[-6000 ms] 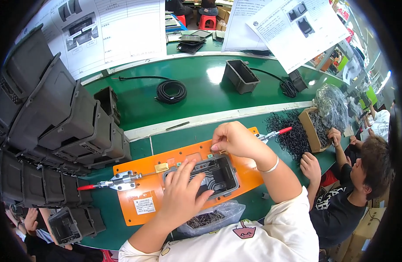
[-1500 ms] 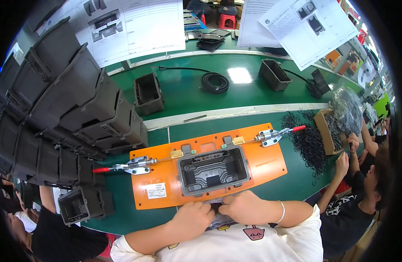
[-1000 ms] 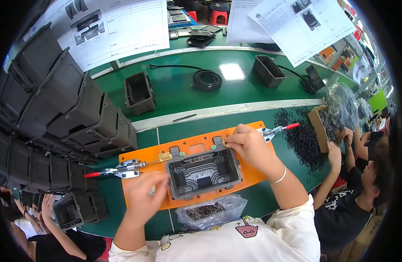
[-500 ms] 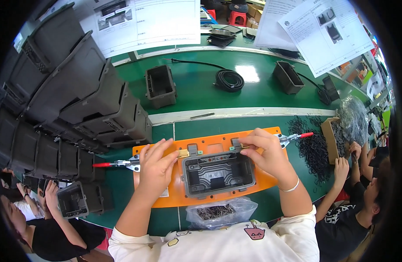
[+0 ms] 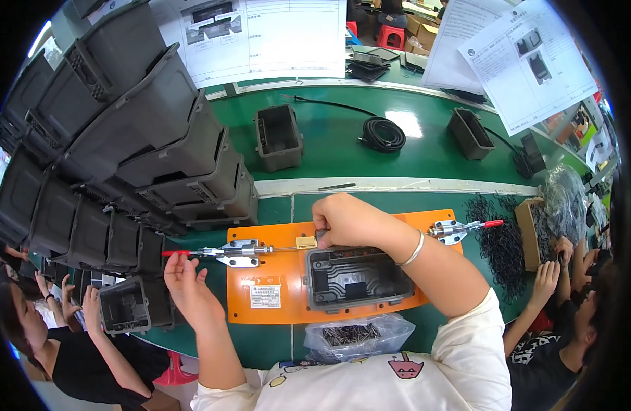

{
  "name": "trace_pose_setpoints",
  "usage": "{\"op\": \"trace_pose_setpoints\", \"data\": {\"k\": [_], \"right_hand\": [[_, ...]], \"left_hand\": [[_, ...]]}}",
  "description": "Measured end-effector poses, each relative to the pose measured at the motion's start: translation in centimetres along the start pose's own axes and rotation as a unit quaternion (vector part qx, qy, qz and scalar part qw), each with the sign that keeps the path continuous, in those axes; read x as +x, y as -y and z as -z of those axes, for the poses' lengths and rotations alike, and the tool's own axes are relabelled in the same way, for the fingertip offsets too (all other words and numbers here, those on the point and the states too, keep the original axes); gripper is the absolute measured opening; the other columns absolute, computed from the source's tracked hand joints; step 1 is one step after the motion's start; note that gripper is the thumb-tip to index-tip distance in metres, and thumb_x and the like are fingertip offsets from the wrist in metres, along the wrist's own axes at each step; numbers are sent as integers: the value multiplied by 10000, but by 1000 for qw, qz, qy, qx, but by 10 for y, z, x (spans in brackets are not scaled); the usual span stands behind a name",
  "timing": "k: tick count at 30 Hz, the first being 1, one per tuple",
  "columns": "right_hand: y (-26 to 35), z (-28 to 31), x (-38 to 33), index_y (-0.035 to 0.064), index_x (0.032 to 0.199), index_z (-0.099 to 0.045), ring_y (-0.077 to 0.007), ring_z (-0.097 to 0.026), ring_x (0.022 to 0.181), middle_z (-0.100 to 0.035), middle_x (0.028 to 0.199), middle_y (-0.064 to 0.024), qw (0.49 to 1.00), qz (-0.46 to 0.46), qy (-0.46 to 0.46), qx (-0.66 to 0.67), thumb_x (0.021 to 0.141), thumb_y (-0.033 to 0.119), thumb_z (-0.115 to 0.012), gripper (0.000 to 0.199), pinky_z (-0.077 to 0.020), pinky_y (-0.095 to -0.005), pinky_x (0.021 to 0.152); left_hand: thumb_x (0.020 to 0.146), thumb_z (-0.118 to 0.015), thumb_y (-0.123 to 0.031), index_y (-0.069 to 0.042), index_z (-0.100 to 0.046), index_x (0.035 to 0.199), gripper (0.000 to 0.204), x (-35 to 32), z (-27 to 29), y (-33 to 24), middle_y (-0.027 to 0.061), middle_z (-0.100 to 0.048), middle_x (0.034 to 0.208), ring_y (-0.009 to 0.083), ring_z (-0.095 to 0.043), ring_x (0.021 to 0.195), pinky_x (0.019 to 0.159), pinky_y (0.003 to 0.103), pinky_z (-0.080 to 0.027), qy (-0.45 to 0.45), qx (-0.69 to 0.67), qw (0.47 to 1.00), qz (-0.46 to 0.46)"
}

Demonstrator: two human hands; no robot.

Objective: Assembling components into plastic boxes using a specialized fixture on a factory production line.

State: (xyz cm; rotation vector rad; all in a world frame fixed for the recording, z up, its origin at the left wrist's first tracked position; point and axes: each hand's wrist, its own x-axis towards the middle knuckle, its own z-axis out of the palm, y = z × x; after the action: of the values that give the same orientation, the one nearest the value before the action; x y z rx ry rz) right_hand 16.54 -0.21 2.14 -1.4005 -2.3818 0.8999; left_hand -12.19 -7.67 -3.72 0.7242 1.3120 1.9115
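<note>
A dark grey plastic box [image 5: 360,301] lies open side up on an orange fixture plate [image 5: 260,236]. My right hand [image 5: 349,220] reaches across to the box's back left corner, with fingers closed beside a brass block [image 5: 306,242]. What they pinch there is hidden under the hand. A thin rod runs from that block to the left toggle clamp [image 5: 243,252]. My left hand [image 5: 193,291] is off the plate with its fingers apart and half curled. Its fingertips are just below the clamp's red handle [image 5: 177,253]; whether they touch it I cannot tell.
Stacked grey boxes [image 5: 158,116] rise on the left. A bag of screws [image 5: 356,335] sits near my body. The right toggle clamp [image 5: 452,231] borders a pile of black hooks [image 5: 500,240] and a carton [image 5: 527,229]. Co-workers sit on both sides; a cable coil [image 5: 384,135] lies behind.
My left hand has left the brass block and moved left toward the red handle. My right hand has crossed from the box's back right corner to its back left corner. The view has shifted slightly.
</note>
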Motion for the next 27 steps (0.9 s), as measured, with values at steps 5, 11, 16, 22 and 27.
{"op": "trace_pose_setpoints", "data": {"k": [5,11,16,22,27], "right_hand": [[-1,6,12,-5,687,-628,-267,-644,645,-647,662,-137,997,-47,63,4,605,131,-856,278,-486,-365,579],[6,5,17,-5,673,-607,-252,-627,593,-630,627,-130,993,-91,78,16,594,114,-859,290,-481,-366,552],[1,4,15,-5,666,-588,-233,-616,545,-608,589,-128,993,-86,69,30,596,95,-853,292,-474,-365,515],[2,5,12,0,641,-554,-209,-611,525,-586,556,-107,984,-138,65,88,612,83,-845,304,-466,-360,489],[6,1,11,6,640,-544,-202,-591,496,-577,546,-105,989,-119,40,81,605,87,-850,318,-466,-354,485]], "left_hand": [[883,-671,-279,-54,-475,1202,437,54,25,10,103,-480,1175,268,-472,1116,982,397,-369,-70,-214,959,169],[953,-583,-251,-53,-453,1115,287,50,-20,-20,84,-557,931,203,-555,844,814,343,-452,-9,-118,992,-48],[997,-513,-167,-68,-414,1037,146,48,-43,-27,47,-487,758,124,-501,691,664,279,-455,56,73,978,-186],[1008,-483,-160,-79,-436,991,95,62,-31,-28,53,-501,735,147,-491,661,667,318,-462,87,-59,987,-117],[993,-498,-111,-74,-442,974,70,45,-44,-30,45,-483,719,121,-499,632,603,278,-443,165,83,966,-181]]}}
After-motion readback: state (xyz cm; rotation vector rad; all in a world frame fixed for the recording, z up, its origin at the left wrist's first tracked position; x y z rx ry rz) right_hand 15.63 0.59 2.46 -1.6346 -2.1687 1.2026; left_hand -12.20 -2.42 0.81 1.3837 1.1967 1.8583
